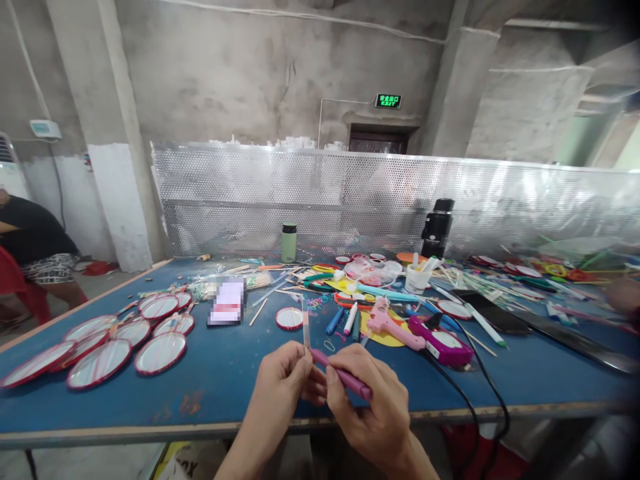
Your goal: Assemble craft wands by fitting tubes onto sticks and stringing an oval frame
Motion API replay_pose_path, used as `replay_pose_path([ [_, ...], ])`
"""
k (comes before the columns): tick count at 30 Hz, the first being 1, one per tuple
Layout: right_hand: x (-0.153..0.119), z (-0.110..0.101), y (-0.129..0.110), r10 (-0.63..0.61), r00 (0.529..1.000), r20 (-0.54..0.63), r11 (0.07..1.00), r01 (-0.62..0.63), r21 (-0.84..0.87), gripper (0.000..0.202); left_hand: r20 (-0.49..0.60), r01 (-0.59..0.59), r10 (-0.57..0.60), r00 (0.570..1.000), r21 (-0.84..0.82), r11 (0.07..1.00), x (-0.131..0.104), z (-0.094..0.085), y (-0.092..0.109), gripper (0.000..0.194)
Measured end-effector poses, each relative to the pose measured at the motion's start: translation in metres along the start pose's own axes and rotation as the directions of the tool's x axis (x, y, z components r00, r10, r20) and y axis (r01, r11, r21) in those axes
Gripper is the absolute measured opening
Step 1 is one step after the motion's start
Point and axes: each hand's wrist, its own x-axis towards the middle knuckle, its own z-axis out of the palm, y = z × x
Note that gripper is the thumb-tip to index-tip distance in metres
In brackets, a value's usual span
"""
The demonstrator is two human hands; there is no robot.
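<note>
Near the table's front edge, my left hand pinches a narrow flat stick that stands upright, pale with a pinkish lower part. My right hand is closed around a purple-pink marker, held like a pen. The marker's front end points at the stick's lower part, close to my left fingertips; whether it touches cannot be made out. Just beyond the hands lies a small round red-rimmed disc. Several markers, among them a white one with a pink end, lie beyond my right hand.
Larger red-rimmed discs cover the table's left part. A phone stands near them. A pink glue gun, a purple device and black cables lie on the right. A green bottle stands before the perforated metal screen. A person sits far left.
</note>
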Motion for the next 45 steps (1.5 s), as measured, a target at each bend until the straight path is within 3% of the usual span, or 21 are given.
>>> replay_pose_path([
  [45, 0.0052, 0.0057, 0.0026, 0.017, 1.000, -0.020, 1.000, -0.017, 0.005, 0.016, -0.017, 0.033, -0.034, 0.999, -0.047, 0.998, 0.0016, 0.0021, 0.0044, 0.032],
])
